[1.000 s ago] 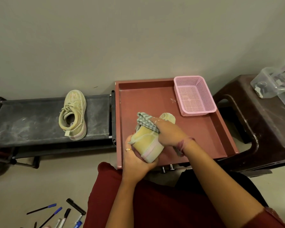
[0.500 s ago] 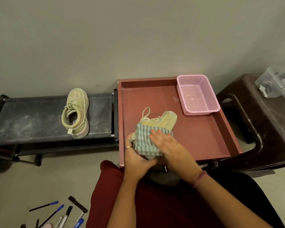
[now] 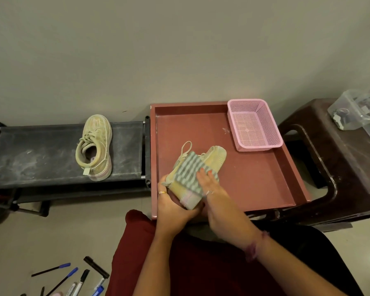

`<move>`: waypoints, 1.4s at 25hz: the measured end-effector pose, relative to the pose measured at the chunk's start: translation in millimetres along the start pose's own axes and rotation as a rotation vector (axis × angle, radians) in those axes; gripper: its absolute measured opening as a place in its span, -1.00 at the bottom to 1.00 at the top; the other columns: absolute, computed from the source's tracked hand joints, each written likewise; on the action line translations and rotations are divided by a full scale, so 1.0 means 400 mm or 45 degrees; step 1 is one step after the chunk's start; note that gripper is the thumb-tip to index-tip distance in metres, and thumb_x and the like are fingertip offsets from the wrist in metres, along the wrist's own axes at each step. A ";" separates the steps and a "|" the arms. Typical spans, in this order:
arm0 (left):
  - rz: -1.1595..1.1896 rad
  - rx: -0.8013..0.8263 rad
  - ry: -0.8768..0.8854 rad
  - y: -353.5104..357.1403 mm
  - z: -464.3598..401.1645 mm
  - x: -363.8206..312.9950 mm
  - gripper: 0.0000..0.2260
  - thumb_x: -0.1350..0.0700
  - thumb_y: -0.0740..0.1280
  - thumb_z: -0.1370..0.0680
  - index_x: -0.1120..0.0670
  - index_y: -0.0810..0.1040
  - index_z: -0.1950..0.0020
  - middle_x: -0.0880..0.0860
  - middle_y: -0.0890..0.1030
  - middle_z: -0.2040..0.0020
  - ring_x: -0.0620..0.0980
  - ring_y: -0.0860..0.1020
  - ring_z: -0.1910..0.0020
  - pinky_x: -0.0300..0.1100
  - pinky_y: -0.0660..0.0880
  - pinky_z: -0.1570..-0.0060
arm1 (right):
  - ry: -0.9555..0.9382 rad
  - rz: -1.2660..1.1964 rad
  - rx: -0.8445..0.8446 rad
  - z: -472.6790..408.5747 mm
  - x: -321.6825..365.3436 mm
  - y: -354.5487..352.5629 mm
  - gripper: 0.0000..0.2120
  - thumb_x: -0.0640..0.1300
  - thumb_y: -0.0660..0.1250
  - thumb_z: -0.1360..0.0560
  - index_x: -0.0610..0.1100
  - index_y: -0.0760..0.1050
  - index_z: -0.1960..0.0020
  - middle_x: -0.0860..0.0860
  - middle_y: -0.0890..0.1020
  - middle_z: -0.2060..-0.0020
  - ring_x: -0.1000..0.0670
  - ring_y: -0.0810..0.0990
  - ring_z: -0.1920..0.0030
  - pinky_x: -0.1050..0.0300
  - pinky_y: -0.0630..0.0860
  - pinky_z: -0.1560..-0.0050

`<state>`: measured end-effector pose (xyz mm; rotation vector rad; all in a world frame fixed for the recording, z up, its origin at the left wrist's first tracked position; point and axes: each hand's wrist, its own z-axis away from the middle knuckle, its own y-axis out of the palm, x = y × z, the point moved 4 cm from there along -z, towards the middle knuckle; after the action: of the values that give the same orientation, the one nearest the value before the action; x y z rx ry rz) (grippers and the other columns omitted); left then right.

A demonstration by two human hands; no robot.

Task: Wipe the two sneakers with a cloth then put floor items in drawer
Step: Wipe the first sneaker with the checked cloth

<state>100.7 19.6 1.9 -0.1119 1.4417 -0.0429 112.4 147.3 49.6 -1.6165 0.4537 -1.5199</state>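
My left hand (image 3: 173, 207) grips the heel of a beige sneaker (image 3: 217, 155) held above the front of the red-brown open drawer (image 3: 265, 182). My right hand (image 3: 214, 195) presses a green-and-white checked cloth (image 3: 187, 174) flat against the sneaker's side. The sneaker's toe points toward the pink basket. The second beige sneaker (image 3: 95, 146) lies on the black shoe rack (image 3: 41, 152) to the left. Several pens and markers (image 3: 77, 278) lie on the floor at the lower left.
A pink mesh basket (image 3: 254, 124) sits in the drawer's far right corner. A dark brown stool (image 3: 340, 167) stands to the right with a clear plastic box (image 3: 359, 113) on it. My red-clad knees fill the bottom centre. A plain wall is behind.
The cloth went from near the sneaker's toe to over its heel, then slid back up to the middle of its side. My left hand kept its grip on the heel.
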 end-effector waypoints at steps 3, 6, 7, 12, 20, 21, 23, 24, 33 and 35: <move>0.028 0.017 0.020 0.007 0.002 -0.013 -0.19 0.48 0.57 -0.17 0.05 0.25 -0.24 -0.14 0.48 -0.10 -0.46 0.50 -0.04 -0.54 0.42 0.04 | -0.201 0.379 -0.102 0.022 0.046 0.001 -0.11 -0.46 0.36 -0.28 -0.20 0.06 -0.51 -0.06 0.14 -0.51 -0.06 0.06 -0.51 0.04 0.03 -0.45; 0.030 -0.001 -0.024 0.000 -0.002 0.005 -0.17 0.39 0.62 -0.17 -0.07 0.25 -0.24 -0.15 0.47 -0.14 -0.41 0.48 -0.11 -0.47 0.44 -0.02 | -0.119 0.342 0.010 -0.062 -0.029 -0.040 -0.19 -0.34 0.31 -0.43 -0.16 -0.04 -0.54 -0.02 0.02 -0.53 0.02 -0.02 -0.53 0.13 -0.05 -0.51; 0.004 -0.006 -0.018 0.001 -0.003 0.008 -0.15 0.34 0.64 -0.16 -0.10 0.25 -0.25 -0.15 0.46 -0.17 -0.38 0.47 -0.15 -0.45 0.45 -0.06 | -0.054 0.341 0.070 -0.097 -0.078 -0.056 -0.22 -0.36 0.24 -0.45 -0.14 -0.09 -0.54 0.01 -0.03 -0.53 0.04 -0.08 -0.53 0.17 -0.10 -0.51; -0.029 0.002 0.002 0.005 -0.003 0.003 -0.13 0.27 0.65 -0.16 -0.07 0.21 -0.29 -0.21 0.42 -0.17 -0.49 0.39 -0.13 -0.57 0.36 -0.04 | 0.140 0.313 0.140 -0.227 -0.268 -0.128 -0.29 -0.46 0.19 -0.43 -0.16 0.07 -0.52 -0.09 0.17 -0.50 -0.05 0.10 -0.52 0.26 -0.05 -0.47; -0.060 -0.058 -0.013 -0.004 -0.013 0.014 -0.15 0.21 0.67 -0.12 -0.25 0.26 -0.18 -0.18 0.47 -0.17 -0.35 0.45 -0.17 -0.42 0.43 -0.12 | 0.257 0.237 0.100 -0.173 -0.183 -0.098 -0.24 -0.42 0.16 -0.43 -0.21 -0.08 -0.54 -0.09 -0.03 -0.54 -0.07 -0.10 -0.54 0.15 -0.13 -0.51; -0.062 -0.064 -0.016 -0.004 -0.013 0.010 -0.16 0.18 0.66 -0.11 -0.25 0.26 -0.19 -0.17 0.48 -0.17 -0.34 0.47 -0.17 -0.42 0.44 -0.10 | 0.216 0.216 0.098 -0.142 -0.139 -0.084 -0.23 -0.38 0.19 -0.45 -0.18 -0.12 -0.55 -0.06 -0.09 -0.54 -0.04 -0.17 -0.54 0.14 -0.16 -0.51; -0.023 -0.070 -0.037 -0.003 -0.013 0.011 -0.16 0.19 0.65 -0.10 -0.22 0.28 -0.20 -0.14 0.50 -0.16 -0.32 0.50 -0.14 -0.40 0.46 -0.07 | 0.116 0.194 0.095 -0.080 -0.037 -0.048 -0.21 -0.32 0.23 -0.49 -0.13 -0.17 -0.55 0.00 -0.15 -0.54 0.07 -0.26 -0.49 0.14 -0.20 -0.51; -0.005 -0.064 -0.051 -0.001 -0.012 0.006 -0.15 0.23 0.66 -0.10 -0.19 0.29 -0.20 -0.14 0.51 -0.16 -0.33 0.50 -0.14 -0.41 0.47 -0.06 | 0.077 0.209 0.106 -0.054 0.001 -0.031 -0.23 -0.34 0.20 -0.51 -0.12 -0.18 -0.54 0.02 -0.17 -0.53 0.12 -0.30 -0.46 0.19 -0.24 -0.48; -0.064 -0.028 0.007 0.003 -0.004 -0.016 -0.17 0.32 0.64 -0.16 -0.12 0.29 -0.24 -0.15 0.49 -0.15 -0.36 0.47 -0.13 -0.50 0.41 -0.04 | 0.162 0.308 0.483 -0.207 -0.027 -0.110 -0.33 -0.39 0.14 -0.48 -0.21 -0.02 -0.54 -0.13 0.16 -0.50 -0.08 0.13 -0.50 0.21 0.01 -0.45; -0.122 -0.032 0.013 0.005 -0.006 -0.021 -0.18 0.32 0.64 -0.16 -0.15 0.29 -0.21 -0.14 0.49 -0.13 -0.40 0.46 -0.12 -0.53 0.38 -0.02 | 0.116 0.301 0.510 -0.209 -0.008 -0.135 -0.35 -0.43 0.14 -0.46 -0.28 0.05 -0.51 -0.24 0.31 -0.42 -0.20 0.29 -0.42 0.05 0.22 -0.42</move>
<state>97.3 22.3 9.8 -0.2020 1.4465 -0.1042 18.1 153.1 80.8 -1.1465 0.3490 -1.4029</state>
